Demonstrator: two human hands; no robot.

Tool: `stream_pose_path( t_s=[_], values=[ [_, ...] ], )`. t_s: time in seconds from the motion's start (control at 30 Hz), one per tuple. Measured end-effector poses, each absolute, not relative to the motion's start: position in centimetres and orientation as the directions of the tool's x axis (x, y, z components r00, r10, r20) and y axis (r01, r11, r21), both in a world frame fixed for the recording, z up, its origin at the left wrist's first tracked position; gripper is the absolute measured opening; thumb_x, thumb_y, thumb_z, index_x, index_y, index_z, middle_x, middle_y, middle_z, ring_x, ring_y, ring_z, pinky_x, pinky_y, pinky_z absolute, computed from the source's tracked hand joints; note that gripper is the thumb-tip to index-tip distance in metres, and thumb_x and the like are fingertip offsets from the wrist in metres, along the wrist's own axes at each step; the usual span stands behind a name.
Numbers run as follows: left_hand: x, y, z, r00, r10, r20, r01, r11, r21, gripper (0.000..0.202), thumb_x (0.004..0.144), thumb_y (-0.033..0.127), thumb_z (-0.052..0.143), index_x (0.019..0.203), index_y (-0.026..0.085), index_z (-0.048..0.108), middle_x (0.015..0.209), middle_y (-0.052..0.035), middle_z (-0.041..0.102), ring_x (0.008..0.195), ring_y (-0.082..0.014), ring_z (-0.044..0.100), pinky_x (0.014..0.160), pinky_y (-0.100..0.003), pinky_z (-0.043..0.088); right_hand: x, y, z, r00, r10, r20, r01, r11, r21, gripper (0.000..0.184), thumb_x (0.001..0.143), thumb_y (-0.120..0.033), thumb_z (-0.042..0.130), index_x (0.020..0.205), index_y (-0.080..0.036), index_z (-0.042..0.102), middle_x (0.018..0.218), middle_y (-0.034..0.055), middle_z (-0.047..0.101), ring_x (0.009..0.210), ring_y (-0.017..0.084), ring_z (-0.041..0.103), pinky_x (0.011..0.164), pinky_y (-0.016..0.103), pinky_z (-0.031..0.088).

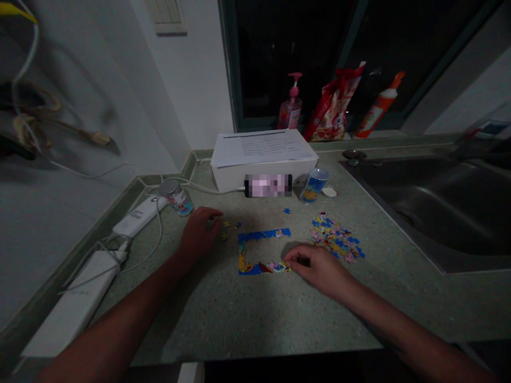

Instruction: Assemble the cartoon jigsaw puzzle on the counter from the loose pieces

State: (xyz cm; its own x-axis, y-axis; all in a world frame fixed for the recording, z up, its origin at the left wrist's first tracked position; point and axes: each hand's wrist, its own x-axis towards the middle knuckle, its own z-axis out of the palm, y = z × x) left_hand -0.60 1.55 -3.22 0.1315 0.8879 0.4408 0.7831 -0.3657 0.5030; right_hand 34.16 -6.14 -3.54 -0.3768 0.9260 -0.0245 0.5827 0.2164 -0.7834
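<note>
A partly built jigsaw puzzle border point(259, 252) of blue and yellow pieces lies on the speckled green countertop point(223, 314), forming an open frame. My right hand point(315, 267) rests at its lower right, with fingertips on the bottom edge; whether they pinch a piece is hidden. My left hand point(198, 232) is curled on the counter to the frame's left, near a few small loose pieces point(227, 227). A heap of loose puzzle pieces point(337, 238) lies to the right of the frame, and a lone blue piece point(286, 210) sits above it.
A white box point(263, 178) topped with printed paper stands behind the puzzle, with a blurred object against it. Nearby are a blue cup point(314, 184) and a tin can point(176, 198). White power strips point(138, 216) and cables lie left; a steel sink point(431, 213) lies right.
</note>
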Motion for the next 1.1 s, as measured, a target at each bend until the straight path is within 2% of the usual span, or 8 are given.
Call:
stream_pose_path(
  t_s=[0.5,0.63,0.73,0.9,1.1],
  values=[
    [-0.7,1.6,-3.3,0.147,0.886,0.440,0.788,-0.374,0.489,0.017,0.093,0.027,0.060,0.102,0.021,0.074,0.099,-0.0080,0.073,0.092,-0.0258,0.070,0.090,-0.045,0.058,34.5,-6.3,-3.3,-0.390,0.919,0.054,0.567,0.286,-0.773,0.016,0.100,-0.022,0.062,0.092,-0.025,0.076,0.095,0.0038,0.078,0.086,0.020,0.072,0.078,0.035,0.054],
    [-0.7,1.6,-3.3,0.134,0.892,0.431,0.795,-0.357,0.491,0.018,0.092,0.026,0.060,0.103,0.021,0.074,0.100,-0.0079,0.073,0.093,-0.0251,0.070,0.091,-0.045,0.058,34.6,-6.5,-3.3,-0.391,0.918,0.065,0.587,0.304,-0.750,0.014,0.098,-0.020,0.064,0.094,-0.025,0.076,0.090,0.0029,0.075,0.080,0.018,0.069,0.072,0.032,0.053],
    [-0.6,1.5,-3.2,0.135,0.896,0.423,0.795,-0.353,0.494,0.018,0.092,0.026,0.060,0.103,0.022,0.074,0.100,-0.0074,0.074,0.093,-0.0249,0.070,0.091,-0.045,0.058,34.8,-6.8,-3.2,-0.395,0.915,0.076,0.610,0.323,-0.724,0.012,0.094,-0.018,0.069,0.100,-0.025,0.077,0.094,0.0032,0.072,0.078,0.018,0.068,0.072,0.032,0.054],
    [-0.6,1.5,-3.1,0.138,0.894,0.427,0.789,-0.359,0.498,0.018,0.092,0.027,0.060,0.102,0.022,0.074,0.100,-0.0079,0.074,0.092,-0.0253,0.071,0.092,-0.045,0.058,35.1,-7.1,-3.0,-0.450,0.893,0.032,0.614,0.335,-0.714,0.021,0.094,-0.016,0.070,0.113,-0.024,0.076,0.109,0.0054,0.072,0.074,0.015,0.066,0.073,0.032,0.055],
    [-0.6,1.5,-3.2,0.130,0.898,0.420,0.794,-0.348,0.499,0.017,0.092,0.028,0.060,0.102,0.022,0.073,0.100,-0.0077,0.074,0.092,-0.0255,0.071,0.092,-0.046,0.059,35.1,-7.2,-2.8,-0.481,0.876,0.036,0.625,0.372,-0.686,0.022,0.095,-0.012,0.069,0.112,-0.024,0.075,0.109,0.0052,0.071,0.077,0.015,0.067,0.076,0.032,0.055]
  ],
)
